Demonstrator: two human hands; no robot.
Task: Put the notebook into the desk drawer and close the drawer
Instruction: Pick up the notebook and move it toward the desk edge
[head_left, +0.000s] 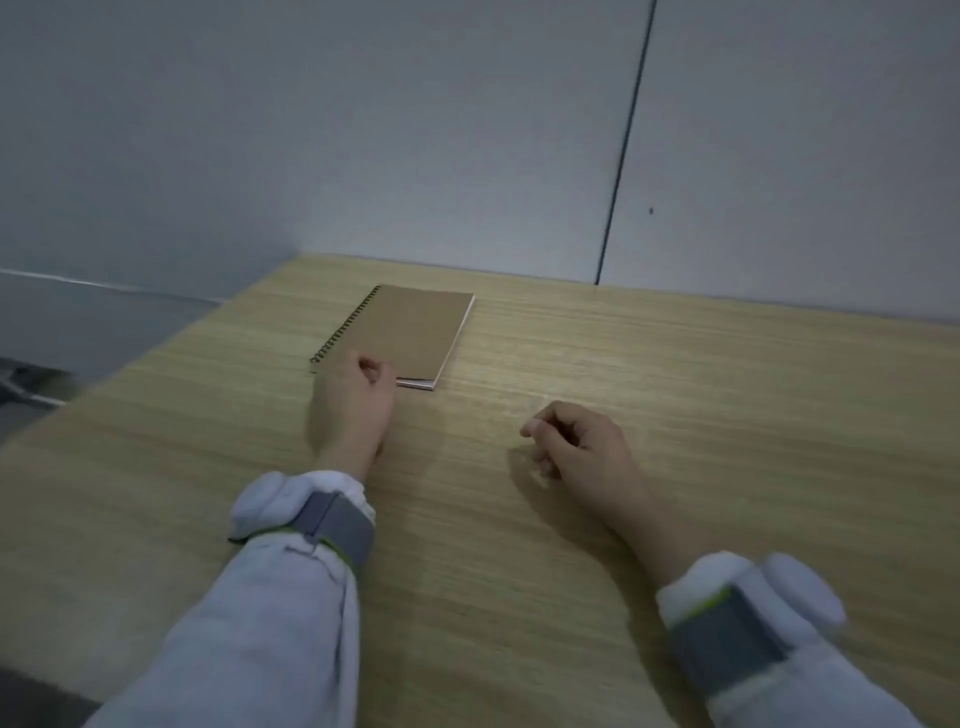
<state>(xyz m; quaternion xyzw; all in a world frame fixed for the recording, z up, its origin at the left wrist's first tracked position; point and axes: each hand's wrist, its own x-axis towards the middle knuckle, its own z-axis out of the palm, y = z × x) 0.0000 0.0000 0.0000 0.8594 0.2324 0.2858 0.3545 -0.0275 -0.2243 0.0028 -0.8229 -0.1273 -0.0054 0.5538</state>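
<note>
A brown spiral-bound notebook (410, 332) lies flat on the wooden desk (675, 415), near its far left corner, with the wire spine on the left. My left hand (353, 410) covers the notebook's near left corner; the thumb presses on the cover and the fingers are hidden at the near edge. My right hand (582, 447) rests on the desk to the right of the notebook, apart from it, fingers loosely curled with nothing in them. No drawer is in view.
A grey wall (415, 130) with a dark vertical seam (623, 145) stands right behind the desk. The desk's left edge runs diagonally, with floor (31, 384) beyond it. Both wrists carry grey straps over white sleeves.
</note>
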